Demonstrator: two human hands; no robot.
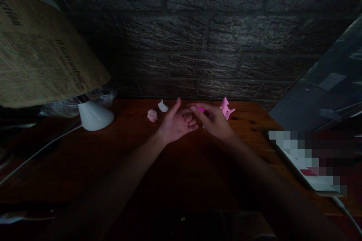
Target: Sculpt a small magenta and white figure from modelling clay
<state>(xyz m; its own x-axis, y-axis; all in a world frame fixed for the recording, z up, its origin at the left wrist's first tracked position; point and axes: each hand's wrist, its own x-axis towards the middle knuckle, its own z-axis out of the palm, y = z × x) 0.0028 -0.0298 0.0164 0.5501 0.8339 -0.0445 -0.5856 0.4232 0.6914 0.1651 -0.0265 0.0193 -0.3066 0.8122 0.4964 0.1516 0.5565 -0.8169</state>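
Between the thumb and fingers of my right hand (215,119) is a small bright pink piece of what looks like modelling clay (200,109). Close beside it, my left hand (177,123) lies palm up with the thumb out and the fingers loosely bent; nothing shows in its palm. A pale pink lump (152,115) and a thin white piece (163,106) rest on the wooden table to the left of my hands. Just past my right hand stands a pink clay-like shape with pointed ends (225,108).
A white lamp base (95,116) with a newspaper-print shade (42,49) stands at left, its cable running off the table (135,192). Clear plastic lies behind it. A pixelated flat device (299,167) with a cable is at right. A dark brick-patterned wall (181,34) closes the back.
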